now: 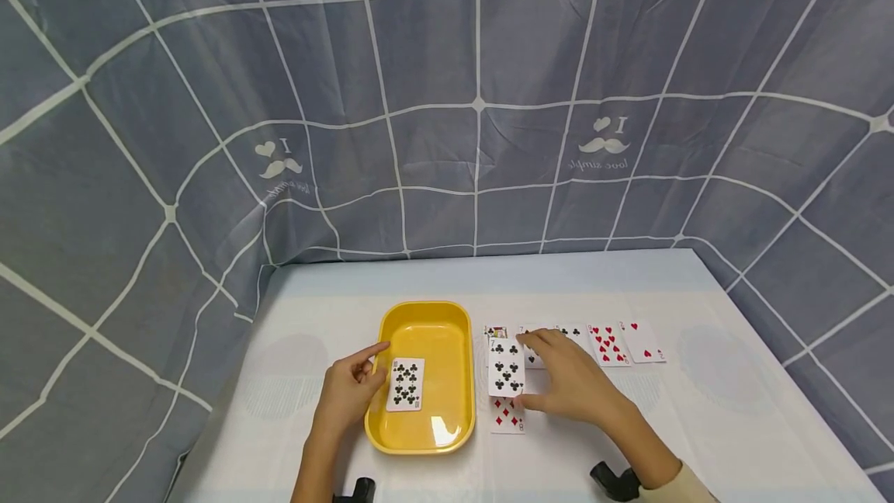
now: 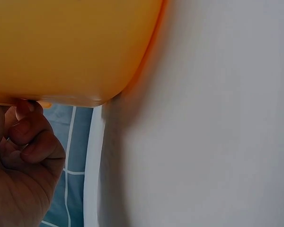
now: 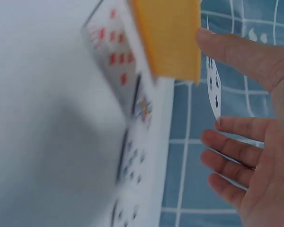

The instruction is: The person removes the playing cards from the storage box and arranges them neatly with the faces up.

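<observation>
My left hand (image 1: 351,388) grips the left rim of a yellow tray (image 1: 461,379). In the left wrist view, the curled fingers (image 2: 38,137) meet the tray's edge. Inside the tray lies a ten of clubs (image 1: 405,384), face up. My right hand (image 1: 569,375) pinches a seven of clubs (image 1: 506,367) between thumb and fingertip, just right of the tray. The right wrist view shows that card (image 3: 214,90) nearly edge-on, off the table. Partly beneath it in the head view are a red diamond card (image 1: 507,419) and a face card (image 1: 497,331).
A row of face-up cards runs rightward behind my right hand, including a club card (image 1: 574,334), a many-pip heart card (image 1: 608,345) and another heart card (image 1: 642,341). They lie on a white-covered table (image 1: 545,278). A grey checked curtain (image 1: 433,138) hangs behind and at both sides.
</observation>
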`<state>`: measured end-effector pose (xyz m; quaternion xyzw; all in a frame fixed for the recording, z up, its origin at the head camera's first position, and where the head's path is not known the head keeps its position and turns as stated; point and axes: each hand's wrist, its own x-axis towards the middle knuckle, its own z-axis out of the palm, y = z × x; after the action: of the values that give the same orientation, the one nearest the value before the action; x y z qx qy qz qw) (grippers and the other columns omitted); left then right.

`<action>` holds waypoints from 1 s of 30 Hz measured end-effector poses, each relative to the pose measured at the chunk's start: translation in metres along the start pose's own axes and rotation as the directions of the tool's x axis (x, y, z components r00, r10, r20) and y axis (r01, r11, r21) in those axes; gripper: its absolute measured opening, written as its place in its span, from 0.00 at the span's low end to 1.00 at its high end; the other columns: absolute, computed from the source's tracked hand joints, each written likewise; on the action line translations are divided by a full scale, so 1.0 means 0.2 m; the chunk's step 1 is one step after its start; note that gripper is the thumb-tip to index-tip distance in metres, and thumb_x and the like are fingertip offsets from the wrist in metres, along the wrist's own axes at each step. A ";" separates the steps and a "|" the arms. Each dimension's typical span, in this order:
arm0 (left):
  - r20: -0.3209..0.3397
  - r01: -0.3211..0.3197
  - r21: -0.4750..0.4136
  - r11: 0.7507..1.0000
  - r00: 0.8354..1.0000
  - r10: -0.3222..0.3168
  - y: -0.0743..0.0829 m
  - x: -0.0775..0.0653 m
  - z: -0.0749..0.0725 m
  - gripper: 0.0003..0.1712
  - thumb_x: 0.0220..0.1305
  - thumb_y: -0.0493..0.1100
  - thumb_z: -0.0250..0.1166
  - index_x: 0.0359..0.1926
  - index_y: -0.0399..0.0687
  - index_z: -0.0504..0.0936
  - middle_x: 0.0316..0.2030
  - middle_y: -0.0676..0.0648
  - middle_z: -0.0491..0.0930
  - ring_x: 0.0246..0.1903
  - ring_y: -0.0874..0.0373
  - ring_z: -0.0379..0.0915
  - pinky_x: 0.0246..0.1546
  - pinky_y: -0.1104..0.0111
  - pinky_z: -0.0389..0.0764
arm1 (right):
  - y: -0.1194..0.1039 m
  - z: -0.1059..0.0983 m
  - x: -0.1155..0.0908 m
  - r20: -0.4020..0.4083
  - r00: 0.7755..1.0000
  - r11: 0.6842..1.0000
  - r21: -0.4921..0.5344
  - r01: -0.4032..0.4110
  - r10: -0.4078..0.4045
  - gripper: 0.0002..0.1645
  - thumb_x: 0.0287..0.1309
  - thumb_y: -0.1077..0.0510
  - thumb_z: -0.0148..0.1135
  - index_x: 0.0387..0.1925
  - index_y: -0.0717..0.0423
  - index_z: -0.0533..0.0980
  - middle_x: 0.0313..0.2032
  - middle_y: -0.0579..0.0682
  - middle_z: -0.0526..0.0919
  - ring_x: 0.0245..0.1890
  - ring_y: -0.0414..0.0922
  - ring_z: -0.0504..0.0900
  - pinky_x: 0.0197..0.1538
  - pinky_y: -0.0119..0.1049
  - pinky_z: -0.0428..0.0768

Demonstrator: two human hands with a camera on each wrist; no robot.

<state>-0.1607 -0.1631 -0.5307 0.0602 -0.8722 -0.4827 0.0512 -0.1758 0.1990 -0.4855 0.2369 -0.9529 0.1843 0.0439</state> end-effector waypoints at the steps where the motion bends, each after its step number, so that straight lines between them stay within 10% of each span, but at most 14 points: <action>1: -0.001 -0.003 0.000 1.000 1.000 0.003 0.00 0.00 0.00 0.21 0.57 0.37 0.67 0.53 0.57 0.84 0.20 0.51 0.68 0.18 0.63 0.59 0.17 0.74 0.62 | 0.02 0.00 -0.02 -0.001 1.000 1.000 0.000 -0.007 0.007 0.54 0.32 0.31 0.76 0.64 0.46 0.71 0.60 0.46 0.74 0.61 0.47 0.72 0.62 0.49 0.72; 30: -0.026 -0.028 0.023 0.999 0.999 0.028 0.01 -0.01 0.01 0.20 0.57 0.39 0.67 0.52 0.59 0.84 0.21 0.51 0.68 0.19 0.63 0.59 0.19 0.75 0.62 | 0.28 0.12 -0.27 0.067 0.996 0.998 -0.015 -0.058 0.059 0.52 0.24 0.36 0.79 0.59 0.46 0.75 0.47 0.41 0.75 0.46 0.40 0.74 0.52 0.45 0.76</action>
<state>-0.1597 -0.1599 -0.5303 0.0548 -0.8777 -0.4712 0.0686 -0.1537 0.2602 -0.5361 0.2145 -0.9616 0.1711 0.0079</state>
